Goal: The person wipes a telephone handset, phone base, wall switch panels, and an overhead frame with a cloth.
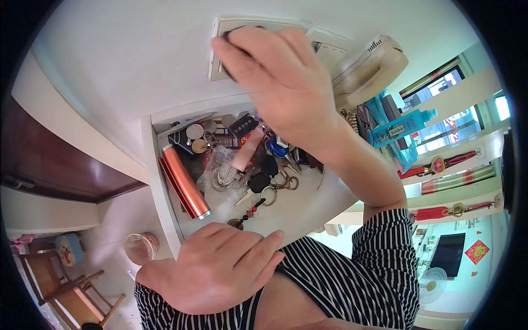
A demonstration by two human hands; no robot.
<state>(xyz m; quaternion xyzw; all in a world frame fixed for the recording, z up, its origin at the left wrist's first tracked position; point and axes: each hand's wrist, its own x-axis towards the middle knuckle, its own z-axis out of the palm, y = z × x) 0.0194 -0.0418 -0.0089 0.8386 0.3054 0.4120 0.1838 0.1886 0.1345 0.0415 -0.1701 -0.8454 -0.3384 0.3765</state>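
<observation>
My right hand (286, 77) is raised to the wall over a white switch plate (215, 60). Its fingers are closed around a dark thing, mostly hidden, that I cannot name. My left hand (220, 267) lies over the front edge of an open white drawer (308, 206), fingers curled; what they hold, if anything, is hidden. In the drawer lie a copper-coloured tube (186, 181), a key ring (268, 196) with keys, a beaded cord (256, 208), a crumpled clear plastic bag (220, 170), round coin-like pieces (194, 131) and a blue object (278, 147).
A beige telephone (371, 71) sits right of the plate. Beyond it stands a blue bottle (404, 127). Red tasselled ornaments (440, 165) hang at the right. On the floor at left are a clear tub (141, 248) and a wooden chair (71, 297). A fan (433, 285) is at far right.
</observation>
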